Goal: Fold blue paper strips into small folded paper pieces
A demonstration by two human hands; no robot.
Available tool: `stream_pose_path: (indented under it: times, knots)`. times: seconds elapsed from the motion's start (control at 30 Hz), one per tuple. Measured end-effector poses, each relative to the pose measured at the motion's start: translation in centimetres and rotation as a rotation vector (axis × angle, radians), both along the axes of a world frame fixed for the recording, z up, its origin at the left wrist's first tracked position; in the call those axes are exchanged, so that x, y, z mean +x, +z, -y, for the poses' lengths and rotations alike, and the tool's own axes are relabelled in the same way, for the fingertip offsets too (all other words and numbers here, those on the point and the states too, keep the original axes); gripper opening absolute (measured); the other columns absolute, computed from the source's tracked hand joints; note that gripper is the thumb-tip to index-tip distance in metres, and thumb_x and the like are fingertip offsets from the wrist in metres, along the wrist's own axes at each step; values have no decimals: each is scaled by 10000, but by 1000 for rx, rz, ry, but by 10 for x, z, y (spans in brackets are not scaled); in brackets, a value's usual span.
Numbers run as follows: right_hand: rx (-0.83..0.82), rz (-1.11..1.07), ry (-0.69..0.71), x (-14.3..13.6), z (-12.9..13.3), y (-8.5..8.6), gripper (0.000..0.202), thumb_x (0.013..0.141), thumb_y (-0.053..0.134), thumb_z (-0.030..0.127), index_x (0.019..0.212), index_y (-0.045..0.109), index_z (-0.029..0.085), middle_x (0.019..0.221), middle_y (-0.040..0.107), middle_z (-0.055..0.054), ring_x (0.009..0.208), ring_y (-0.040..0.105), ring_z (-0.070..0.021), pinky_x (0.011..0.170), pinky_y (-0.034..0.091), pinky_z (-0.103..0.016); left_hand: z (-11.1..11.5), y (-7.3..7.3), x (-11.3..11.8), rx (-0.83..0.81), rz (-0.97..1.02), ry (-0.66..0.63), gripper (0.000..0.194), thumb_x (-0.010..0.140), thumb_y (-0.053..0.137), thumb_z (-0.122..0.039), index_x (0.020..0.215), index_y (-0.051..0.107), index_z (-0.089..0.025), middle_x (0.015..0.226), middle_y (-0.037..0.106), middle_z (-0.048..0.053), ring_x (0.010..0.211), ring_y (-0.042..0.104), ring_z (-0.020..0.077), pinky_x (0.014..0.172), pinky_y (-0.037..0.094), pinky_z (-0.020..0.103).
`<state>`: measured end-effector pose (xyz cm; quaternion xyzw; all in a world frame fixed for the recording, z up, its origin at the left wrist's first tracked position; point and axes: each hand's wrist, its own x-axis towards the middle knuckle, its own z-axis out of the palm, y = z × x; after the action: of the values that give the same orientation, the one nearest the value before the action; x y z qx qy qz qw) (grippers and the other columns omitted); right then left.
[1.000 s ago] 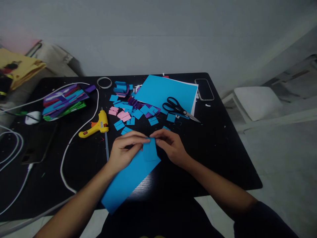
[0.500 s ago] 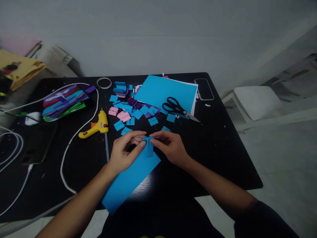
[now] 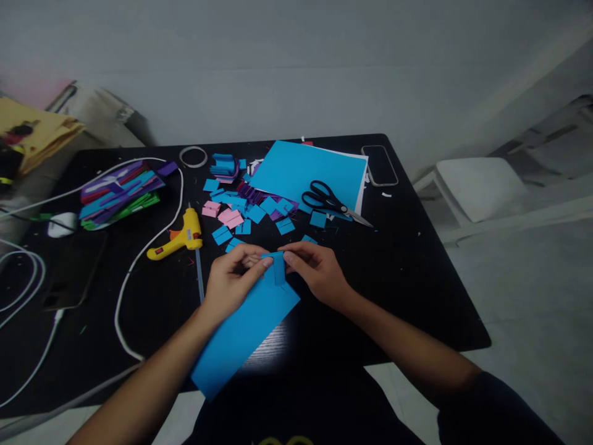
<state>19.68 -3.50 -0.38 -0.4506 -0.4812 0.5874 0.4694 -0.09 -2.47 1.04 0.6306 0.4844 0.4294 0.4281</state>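
Between both hands is a small folded piece of blue paper (image 3: 278, 269), held just above a larger blue sheet (image 3: 245, 337). My left hand (image 3: 234, 278) pinches its left side, thumb in front. My right hand (image 3: 317, 272) pinches the upper right edge between thumb and index finger. The large sheet lies aslant under the left wrist and reaches over the table's front edge. Beyond the hands, several small folded blue papers (image 3: 256, 214) and pink ones (image 3: 230, 217) are scattered.
A yellow glue gun (image 3: 178, 236) lies left of the hands, with a white cable (image 3: 121, 296) beside it. Black-handled scissors (image 3: 336, 204) rest on a blue sheet (image 3: 310, 170) at the back. A phone (image 3: 380, 165) is back right, and bundled coloured strips (image 3: 121, 191) lie at left.
The small blue paper has turned in my fingers, its folded flap now angled differently. Both hands keep their grip with slight finger shifts.
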Motion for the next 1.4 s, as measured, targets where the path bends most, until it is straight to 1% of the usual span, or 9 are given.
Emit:
stream_pose_path:
  times: [0.1, 0.27, 0.37, 0.43, 0.57, 0.7, 0.8, 1.03, 1.4]
  knots:
    - [-38, -66, 55, 1, -2, 0, 232, 865, 774, 433, 958, 787, 222, 889, 767, -24, 797, 734, -173, 750, 628, -321, -1, -1, -1, -56, 72, 4, 173, 893, 763, -354, 928, 728, -188, 670, 676, -16, 583, 629, 115, 565, 509, 216]
    - [-30, -99, 40, -2, 0, 0, 390, 719, 906, 292, 1073, 749, 239, 947, 777, -18, 923, 753, -188, 892, 622, -348, 0, -2, -1, -84, 136, 14, 156, 922, 738, -338, 930, 680, -193, 674, 663, -20, 596, 634, 113, 584, 512, 211]
    - [34, -29, -13, -2, 3, 1, 259, 782, 854, 269, 1024, 767, 238, 958, 784, -27, 916, 752, -187, 862, 617, -335, 0, -2, 0, -75, 146, -50, 144, 940, 715, -323, 928, 663, -189, 711, 679, -10, 619, 656, 116, 603, 529, 215]
    - [109, 56, -26, -1, 4, 2, 180, 845, 797, 256, 1025, 791, 248, 989, 792, -35, 925, 748, -191, 840, 607, -334, 0, -1, -1, -19, 139, -68, 148, 923, 734, -304, 993, 673, -189, 796, 703, 2, 659, 675, 119, 624, 549, 220]
    - [287, 159, -40, 2, 3, 3, 166, 895, 745, 217, 1036, 815, 269, 1049, 801, -36, 979, 744, -199, 874, 586, -346, -1, -3, -3, 174, -8, -74, 270, 882, 783, -234, 1144, 730, -207, 916, 747, 13, 743, 698, 118, 702, 582, 221]
    - [293, 206, -59, 3, 2, 3, 178, 900, 759, 245, 1068, 810, 268, 1046, 816, -28, 948, 758, -197, 839, 592, -328, -1, -5, -7, 258, -110, -75, 173, 893, 780, -219, 1066, 787, -226, 896, 768, 3, 748, 708, 111, 712, 590, 208]
    - [289, 260, -73, 3, 3, 2, 161, 895, 777, 267, 1051, 817, 278, 1013, 826, -14, 896, 767, -192, 804, 600, -316, 0, -6, -7, 236, -99, -44, 182, 887, 792, -221, 1069, 789, -229, 860, 767, -6, 710, 720, 106, 692, 602, 203]
    - [364, 288, -73, 5, 2, 1, 130, 912, 766, 232, 1015, 829, 281, 997, 832, -8, 877, 780, -185, 823, 613, -308, 3, -6, -2, 121, 10, -38, 161, 878, 803, -271, 1024, 782, -205, 774, 762, -13, 628, 742, 120, 616, 640, 207]
    - [357, 338, -64, 8, -1, 5, 84, 900, 785, 251, 977, 818, 253, 963, 832, -9, 853, 778, -181, 814, 602, -301, 5, -7, -1, 88, 39, -47, 161, 883, 799, -270, 1029, 782, -203, 779, 765, -13, 648, 752, 123, 640, 663, 217]
